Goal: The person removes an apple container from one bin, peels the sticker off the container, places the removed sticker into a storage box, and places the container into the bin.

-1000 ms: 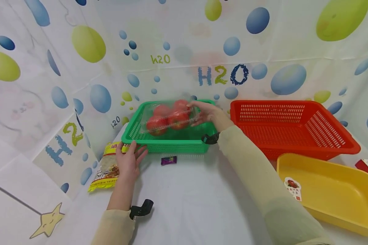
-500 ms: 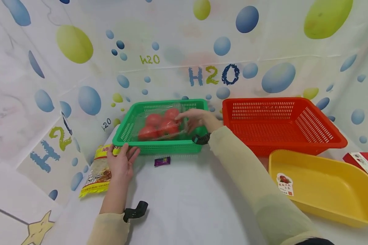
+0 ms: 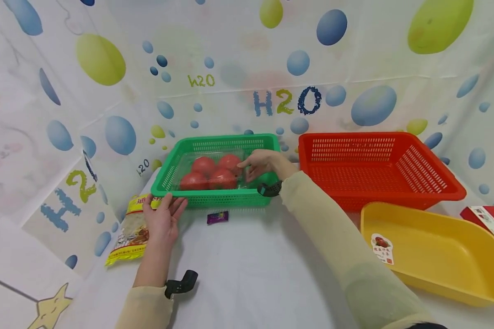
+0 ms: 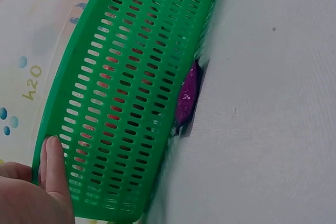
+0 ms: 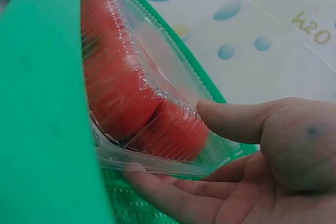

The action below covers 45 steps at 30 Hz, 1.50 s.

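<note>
A clear plastic box of red tomatoes (image 3: 207, 172) lies inside the green basket (image 3: 214, 199). My right hand (image 3: 249, 168) pinches the box's right end. In the right wrist view the thumb (image 5: 236, 120) lies on the lid of the tomato box (image 5: 131, 93) and the fingers (image 5: 173, 199) reach under it. My left hand (image 3: 167, 208) rests flat on the table with straight fingers against the basket's front left corner. In the left wrist view a fingertip (image 4: 53, 157) touches the slotted wall of the green basket (image 4: 131, 77).
A purple candy (image 3: 217, 217) lies just in front of the green basket, and it also shows in the left wrist view (image 4: 187, 98). A yellow noodle packet (image 3: 128, 234) lies under my left hand. A red basket (image 3: 378, 192), a yellow tray (image 3: 436, 274) and a red box (image 3: 487, 220) stand to the right.
My right hand has lowered the tomato box from above the rim down into the green basket. My left hand has stayed at the basket's corner.
</note>
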Motion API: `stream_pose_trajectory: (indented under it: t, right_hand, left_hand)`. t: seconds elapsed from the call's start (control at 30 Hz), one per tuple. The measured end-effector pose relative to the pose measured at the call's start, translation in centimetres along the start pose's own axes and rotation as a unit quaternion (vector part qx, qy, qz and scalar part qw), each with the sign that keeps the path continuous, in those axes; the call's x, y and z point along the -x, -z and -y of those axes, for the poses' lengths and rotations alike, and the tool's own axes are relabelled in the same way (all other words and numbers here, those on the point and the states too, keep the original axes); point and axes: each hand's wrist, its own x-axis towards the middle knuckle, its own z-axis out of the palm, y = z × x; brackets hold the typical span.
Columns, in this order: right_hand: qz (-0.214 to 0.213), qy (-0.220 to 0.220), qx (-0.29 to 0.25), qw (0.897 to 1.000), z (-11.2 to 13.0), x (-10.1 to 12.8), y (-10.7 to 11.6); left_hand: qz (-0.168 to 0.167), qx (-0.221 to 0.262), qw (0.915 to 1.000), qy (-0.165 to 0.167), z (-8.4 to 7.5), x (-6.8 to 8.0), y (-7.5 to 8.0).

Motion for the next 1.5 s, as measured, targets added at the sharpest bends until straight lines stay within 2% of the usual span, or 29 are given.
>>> stream_pose_trajectory:
  t: [0.27,0.57,0.63,0.9,1.07,1.17,1.23,1.3,1.37,1.43,1.5]
  right_hand:
    - [-0.013,-0.001,-0.015,1.000,0.1,0.5,-0.8]
    - [-0.049,0.025,0.030,0.998,0.5,1.9,-1.5]
    - [-0.053,0.027,0.017,0.998,0.8,2.4,-1.3]
    - [-0.055,0.043,-0.027,0.997,1.3,5.3,0.8]
    - [-0.044,0.064,-0.056,0.995,1.0,7.5,2.1]
    - [-0.051,0.072,-0.068,0.994,0.9,8.9,2.9]
    - [-0.063,0.078,-0.056,0.993,0.7,9.9,3.5]
    - [-0.080,0.085,-0.034,0.993,0.6,10.9,4.1]
    - [-0.091,0.092,-0.005,0.992,0.3,11.9,4.6]
    - [-0.100,0.101,0.019,0.990,0.0,12.9,5.1]
    - [-0.108,0.109,0.036,0.987,-0.4,14.0,5.5]
  left_hand:
    - [0.010,-0.005,0.9999,0.001,-0.5,0.0,0.3]
    - [0.013,0.001,0.9997,0.022,-1.1,0.4,1.0]
    - [0.011,-0.005,0.9997,0.020,-1.0,0.7,1.1]
    - [0.038,-0.079,0.9962,-0.003,0.3,1.7,0.8]
    - [0.047,-0.116,0.9922,0.007,0.8,2.6,0.9]
    - [0.050,-0.139,0.9890,0.010,0.8,3.2,1.1]
    - [0.053,-0.151,0.9871,0.004,0.6,3.5,1.2]
    - [0.053,-0.171,0.9838,-0.008,0.4,3.9,1.3]
    - [0.052,-0.206,0.9767,-0.028,0.1,4.2,1.5]
    - [0.051,-0.249,0.9657,-0.053,-0.2,4.7,1.5]
    - [0.054,-0.296,0.9503,-0.081,-0.4,5.2,1.5]
